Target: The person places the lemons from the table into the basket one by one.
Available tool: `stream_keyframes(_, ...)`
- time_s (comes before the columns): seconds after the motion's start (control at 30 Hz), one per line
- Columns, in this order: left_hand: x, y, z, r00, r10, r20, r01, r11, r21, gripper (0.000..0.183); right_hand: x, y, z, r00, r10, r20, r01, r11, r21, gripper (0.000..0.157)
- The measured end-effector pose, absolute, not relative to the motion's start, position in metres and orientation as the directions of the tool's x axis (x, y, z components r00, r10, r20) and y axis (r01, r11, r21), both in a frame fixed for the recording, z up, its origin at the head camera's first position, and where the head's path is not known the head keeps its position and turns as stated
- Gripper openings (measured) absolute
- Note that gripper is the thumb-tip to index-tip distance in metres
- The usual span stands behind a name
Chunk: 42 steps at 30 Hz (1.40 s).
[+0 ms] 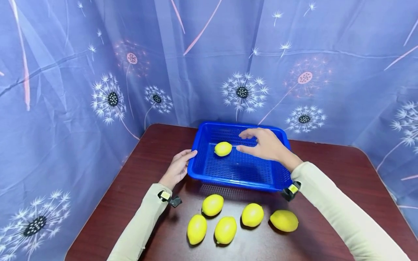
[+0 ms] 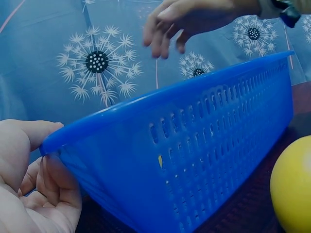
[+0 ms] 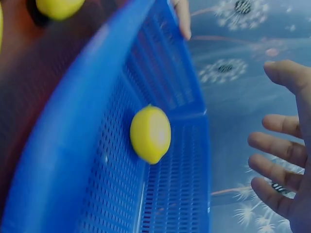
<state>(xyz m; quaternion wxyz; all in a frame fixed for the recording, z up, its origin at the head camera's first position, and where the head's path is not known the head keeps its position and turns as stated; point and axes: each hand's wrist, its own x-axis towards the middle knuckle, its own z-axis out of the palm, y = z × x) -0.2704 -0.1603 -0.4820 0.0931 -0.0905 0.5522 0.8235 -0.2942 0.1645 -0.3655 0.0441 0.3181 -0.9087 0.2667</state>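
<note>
A blue perforated plastic basket (image 1: 235, 181) stands on the table, with one lemon (image 1: 223, 149) lying inside toward its left. My left hand (image 1: 177, 167) grips the basket's left rim, thumb on top and fingers curled beneath, as the left wrist view shows at the basket's corner (image 2: 97, 126). Above the basket, my right hand (image 1: 262, 144) hovers with fingers spread and nothing between them. In the right wrist view that hand (image 3: 289, 145) is apart from the lemon (image 3: 150, 134). Several more lemons (image 1: 225, 230) lie on the table in front of the basket.
The dark reddish-brown table (image 1: 137, 163) has rounded back corners. A blue curtain (image 1: 202, 72) with dandelion prints hangs right behind it and along the left side. One loose lemon (image 1: 284, 220) lies furthest right, near the right forearm.
</note>
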Motion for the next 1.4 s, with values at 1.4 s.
stream_keyframes(1.4,-0.269,-0.159,-0.483,-0.969,0.067,-0.237,-0.246,-0.358,0.901,0.005,-0.101,0.269,-0.433,-0.871,-0.276,0.405,-0.464,0.731,-0.500,0.060)
